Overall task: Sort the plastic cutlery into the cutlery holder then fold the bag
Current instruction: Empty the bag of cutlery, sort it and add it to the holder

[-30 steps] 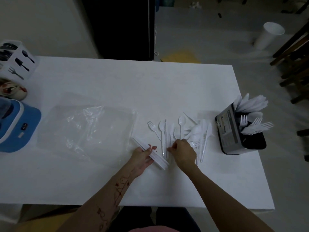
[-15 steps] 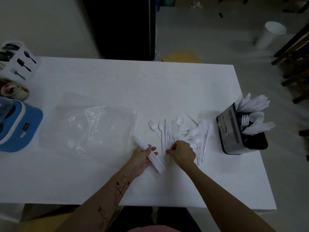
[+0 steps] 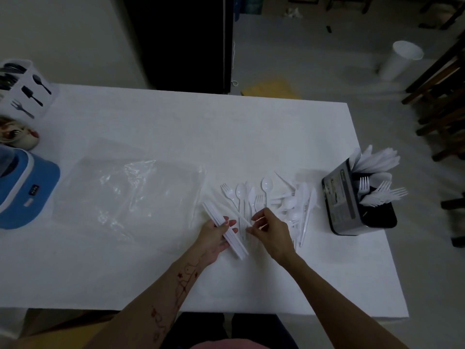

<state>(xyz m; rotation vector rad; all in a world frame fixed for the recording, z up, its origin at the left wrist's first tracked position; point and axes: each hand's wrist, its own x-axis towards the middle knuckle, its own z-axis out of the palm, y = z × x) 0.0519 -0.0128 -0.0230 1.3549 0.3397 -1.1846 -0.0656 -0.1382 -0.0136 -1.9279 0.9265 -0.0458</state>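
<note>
White plastic forks, spoons and knives lie in a loose pile (image 3: 274, 200) on the white table (image 3: 176, 127). My left hand (image 3: 214, 238) grips a stacked bundle of white cutlery (image 3: 222, 226), angled up to the left. Just right of it, my right hand (image 3: 271, 229) pinches the handle of a single white piece (image 3: 242, 217) lifted from the pile. The black cutlery holder (image 3: 352, 207) stands at the table's right edge with knives and forks upright in it. The clear plastic bag (image 3: 125, 195) lies flat to the left of the pile.
A blue-and-white container (image 3: 22, 190), a small patterned object (image 3: 17, 134) and a white box with cutlery pictures (image 3: 22, 89) sit at the table's left end. On the floor stand a white cup (image 3: 400, 59) and dark wooden furniture (image 3: 442, 96) at right.
My right hand has risen off the pile, lifting one piece by its handle. The bundle in my left hand has shifted slightly left and tilted.
</note>
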